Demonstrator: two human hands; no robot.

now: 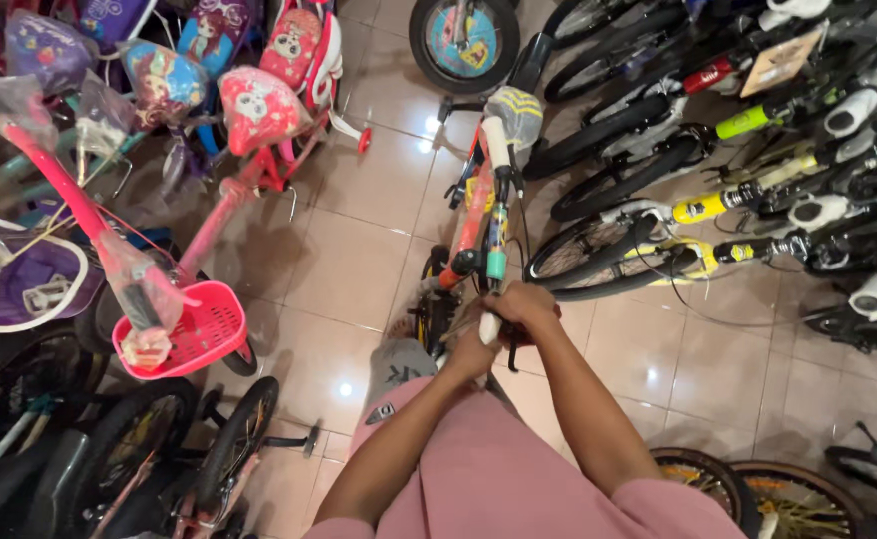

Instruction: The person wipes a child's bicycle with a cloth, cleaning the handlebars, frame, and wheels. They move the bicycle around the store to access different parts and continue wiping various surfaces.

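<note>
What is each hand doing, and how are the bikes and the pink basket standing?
Right hand: closed on the handlebar grip.
Left hand: closed around the handlebar.
Orange bike: upright, held by both hands.
Pink basket: mounted on the pink bike, tilted, nothing visible inside.
Pink bike: upright, parked, seat wrapped.
Yellow bike: parked in a row.

The right hand covers the handlebar grip, and the left hand sits half hidden beneath it.

Glossy beige floor tiles amid crowded parked bicycles, glare spots.
</note>
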